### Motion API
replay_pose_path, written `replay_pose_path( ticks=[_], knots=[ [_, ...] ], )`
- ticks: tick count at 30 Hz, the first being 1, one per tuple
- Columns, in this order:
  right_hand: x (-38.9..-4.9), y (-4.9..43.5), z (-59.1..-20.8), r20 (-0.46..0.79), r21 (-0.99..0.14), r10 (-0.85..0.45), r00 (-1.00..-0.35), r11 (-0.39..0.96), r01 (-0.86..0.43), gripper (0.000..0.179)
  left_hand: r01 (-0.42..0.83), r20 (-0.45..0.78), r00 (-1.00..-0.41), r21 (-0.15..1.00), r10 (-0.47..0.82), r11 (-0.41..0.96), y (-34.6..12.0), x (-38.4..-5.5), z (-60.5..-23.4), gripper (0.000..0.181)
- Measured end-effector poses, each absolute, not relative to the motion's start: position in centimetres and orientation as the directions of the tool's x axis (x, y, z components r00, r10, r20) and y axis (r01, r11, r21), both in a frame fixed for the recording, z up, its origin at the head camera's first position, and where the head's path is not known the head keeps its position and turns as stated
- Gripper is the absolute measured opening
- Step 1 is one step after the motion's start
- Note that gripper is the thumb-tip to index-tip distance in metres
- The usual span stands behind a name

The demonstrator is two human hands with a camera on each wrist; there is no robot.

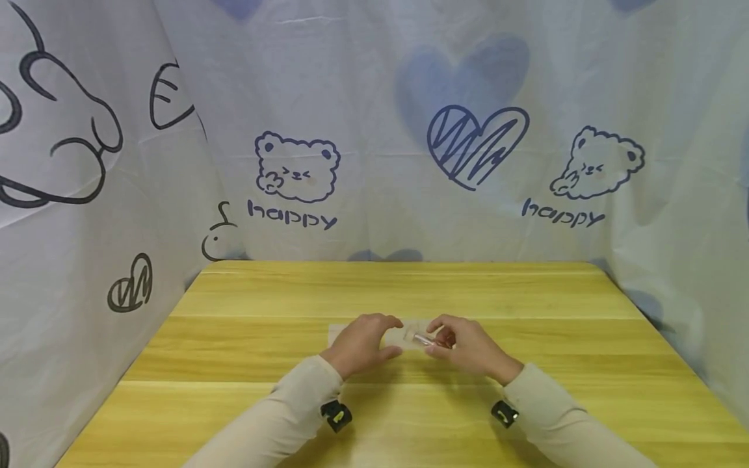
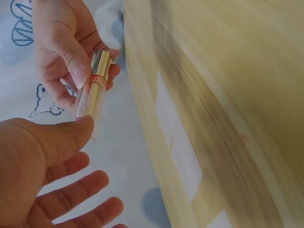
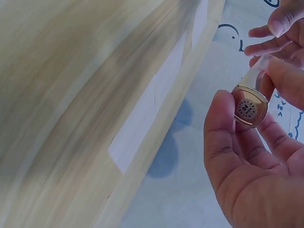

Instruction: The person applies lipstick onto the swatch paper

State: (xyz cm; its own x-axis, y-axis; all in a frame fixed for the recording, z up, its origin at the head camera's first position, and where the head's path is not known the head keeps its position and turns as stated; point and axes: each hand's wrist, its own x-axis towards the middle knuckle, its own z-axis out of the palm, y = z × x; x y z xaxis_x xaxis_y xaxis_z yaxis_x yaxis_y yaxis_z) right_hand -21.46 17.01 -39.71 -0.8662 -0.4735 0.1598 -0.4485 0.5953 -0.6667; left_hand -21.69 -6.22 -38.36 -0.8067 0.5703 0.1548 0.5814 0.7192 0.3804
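A small lip gloss tube (image 1: pixel 422 339) has a clear body and a shiny gold end. My right hand (image 1: pixel 468 344) pinches it by the gold end, thumb on one side and fingers on the other. A round printed label shows on that gold base (image 3: pixel 247 109) in the right wrist view. The clear end points toward my left hand (image 1: pixel 363 344), whose fingers are spread with nothing between them. In the left wrist view my left thumb (image 2: pixel 71 137) appears right by the clear end; whether it touches cannot be told.
White paper strips (image 2: pixel 178 142) lie flat on the wood-grain table (image 1: pixel 263 351) beneath and beyond the hands. Pale curtains (image 1: pixel 374 97) with drawn bears and hearts stand behind and beside the table. Each wrist wears a small black device (image 1: pixel 336 415).
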Motion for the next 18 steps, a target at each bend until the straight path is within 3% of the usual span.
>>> replay_pose_path(
  ticks=[10, 18],
  knots=[
    [-21.47, 16.55, -39.81, 0.167, -0.672, -0.491, -0.855, 0.577, -0.464, 0.023, 0.607, 0.162, -0.788, 0.362, 0.594, 0.707, -5.5, -21.59, -38.67, 0.041],
    [-21.38, 16.26, -39.66, 0.169, -0.656, -0.528, -0.832, 0.57, -0.495, 0.018, 0.622, 0.188, -0.777, 0.38, 0.601, 0.685, -5.54, -21.56, -38.88, 0.019]
  ],
)
